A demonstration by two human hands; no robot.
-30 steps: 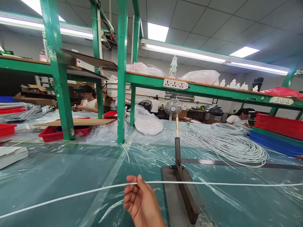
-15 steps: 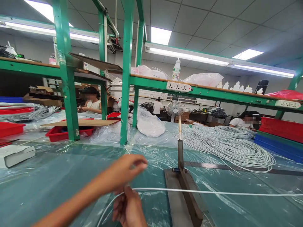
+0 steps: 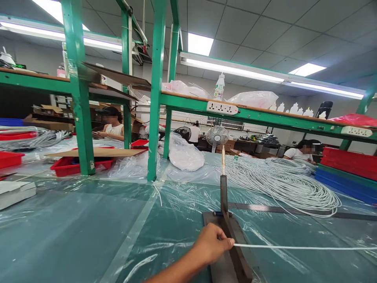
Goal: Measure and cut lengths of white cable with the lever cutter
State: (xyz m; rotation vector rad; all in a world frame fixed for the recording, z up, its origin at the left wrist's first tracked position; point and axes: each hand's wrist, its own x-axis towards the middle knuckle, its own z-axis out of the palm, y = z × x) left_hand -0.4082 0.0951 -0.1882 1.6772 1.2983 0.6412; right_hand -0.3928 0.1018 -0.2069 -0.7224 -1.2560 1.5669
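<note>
My left hand [image 3: 213, 243] comes in from the bottom, its thumb and fingers pinched on a white cable [image 3: 294, 247]. From the fingertips the cable runs almost straight to the right edge of the view. Left of the hand no cable shows beyond the fingers. Beneath and beside the hand is a dark metal lever cutter [image 3: 240, 261] on a flat base, its handle [image 3: 224, 188] standing upright. The cable crosses over the cutter's bar. My right hand is out of view.
Coiled white cable [image 3: 294, 186] lies behind the cutter, beside a long metal strip [image 3: 265, 207]. Red and blue trays [image 3: 347, 177] are stacked at the right. Green posts [image 3: 154, 118] carry a shelf with a power strip [image 3: 222, 107]. Several people sit farther back.
My left hand has moved right and down to the cutter and closed on the cable. My right hand, earlier holding the cable left of the cutter, has left the view.
</note>
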